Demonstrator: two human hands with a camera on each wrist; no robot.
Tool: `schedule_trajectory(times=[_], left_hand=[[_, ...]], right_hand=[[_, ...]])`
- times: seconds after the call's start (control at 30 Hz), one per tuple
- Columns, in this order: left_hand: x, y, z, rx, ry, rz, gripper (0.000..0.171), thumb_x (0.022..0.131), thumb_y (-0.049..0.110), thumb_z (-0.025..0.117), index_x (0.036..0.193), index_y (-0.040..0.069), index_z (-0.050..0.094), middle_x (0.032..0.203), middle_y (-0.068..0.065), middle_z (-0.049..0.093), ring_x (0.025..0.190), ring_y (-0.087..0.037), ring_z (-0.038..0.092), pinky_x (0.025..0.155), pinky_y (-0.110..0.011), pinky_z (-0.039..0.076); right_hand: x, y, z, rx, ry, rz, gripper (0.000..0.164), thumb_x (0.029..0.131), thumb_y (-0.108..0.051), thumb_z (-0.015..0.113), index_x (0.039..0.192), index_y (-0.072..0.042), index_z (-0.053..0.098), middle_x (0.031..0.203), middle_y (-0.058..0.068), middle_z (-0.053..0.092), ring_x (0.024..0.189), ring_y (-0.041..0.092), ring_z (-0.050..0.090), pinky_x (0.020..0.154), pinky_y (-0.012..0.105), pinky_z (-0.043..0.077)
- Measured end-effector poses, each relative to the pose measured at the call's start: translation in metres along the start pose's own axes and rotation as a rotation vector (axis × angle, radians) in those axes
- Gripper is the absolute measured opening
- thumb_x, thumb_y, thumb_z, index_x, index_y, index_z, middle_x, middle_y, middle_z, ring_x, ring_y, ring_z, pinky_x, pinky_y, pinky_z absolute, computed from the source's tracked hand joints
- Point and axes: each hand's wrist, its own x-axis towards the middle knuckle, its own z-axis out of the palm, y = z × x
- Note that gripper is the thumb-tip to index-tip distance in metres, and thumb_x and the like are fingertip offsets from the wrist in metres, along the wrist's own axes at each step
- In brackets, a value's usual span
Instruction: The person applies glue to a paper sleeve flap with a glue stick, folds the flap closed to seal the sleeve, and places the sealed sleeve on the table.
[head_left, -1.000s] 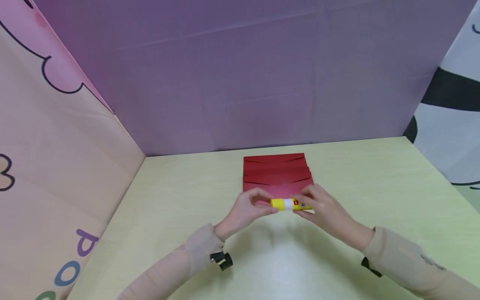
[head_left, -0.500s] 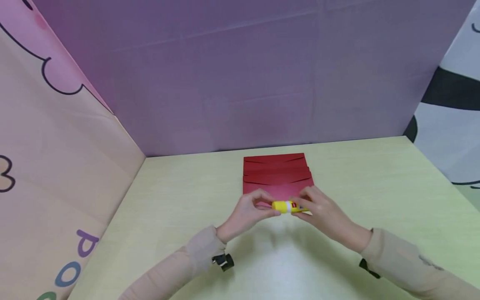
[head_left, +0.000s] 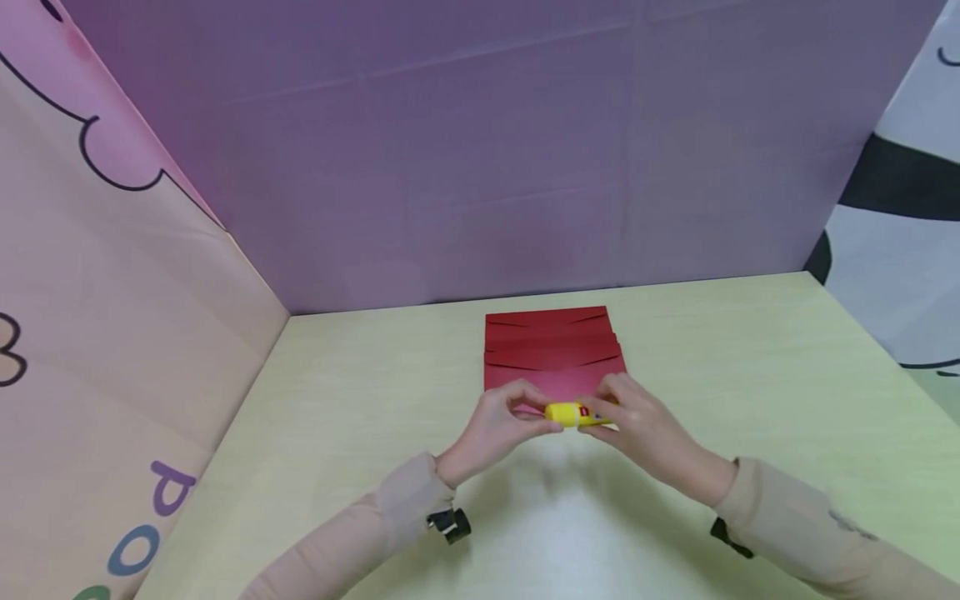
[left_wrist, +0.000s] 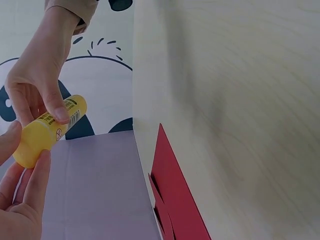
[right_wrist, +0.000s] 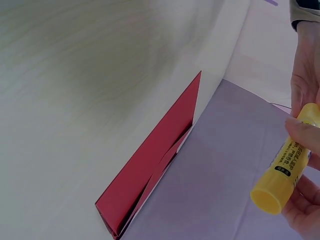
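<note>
A yellow glue stick (head_left: 562,415) with a narrow white band is held level between both hands over the table. My left hand (head_left: 497,427) pinches its yellow cap end between thumb and fingers. On the other end, my right hand (head_left: 643,433) grips the printed body, covering part of it. The left wrist view shows the glue stick (left_wrist: 39,141) with cap and body nearly meeting. Just beyond the hands lie red envelopes (head_left: 553,357), overlapping, flaps toward the back; the hands hide their near edge.
The pale wooden table (head_left: 375,375) runs back to a purple panel (head_left: 450,167). A printed panel (head_left: 135,292) with cartoon shapes and letters stands at the left, and a black-and-white one (head_left: 885,267) at the right. Both wrists wear black straps.
The white band between the glue stick's cap and body has narrowed as the two ends came together. My right hand has shifted slightly left. The envelopes have stayed put.
</note>
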Motion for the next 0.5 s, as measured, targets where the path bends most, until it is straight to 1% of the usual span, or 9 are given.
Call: schedule_trajectory(times=[0.23,0.5], left_hand=[[0.0000,-0.0032,0.0017,0.014,0.001,0.014,0.020,0.074,0.003,0.069,0.091,-0.002,0.061,0.095,-0.012,0.061,0.086,-0.023,0.061,0.069,-0.022,0.051],[-0.0006,-0.0034,0.0017,0.024,0.008,0.017,0.020,0.073,0.003,0.070,0.091,-0.002,0.061,0.095,-0.011,0.061,0.086,-0.023,0.061,0.069,-0.022,0.051]], right_hand=[[-0.0011,-0.0005,0.0025,0.009,-0.013,0.016,0.044,0.045,-0.009,0.086,0.085,-0.002,0.069,0.076,0.002,0.044,0.071,0.011,0.042,0.055,0.016,0.044],[-0.0014,-0.0011,0.0045,0.010,-0.012,0.029,0.044,0.044,-0.009,0.086,0.083,-0.002,0.069,0.075,0.001,0.044,0.070,0.011,0.042,0.055,0.017,0.045]])
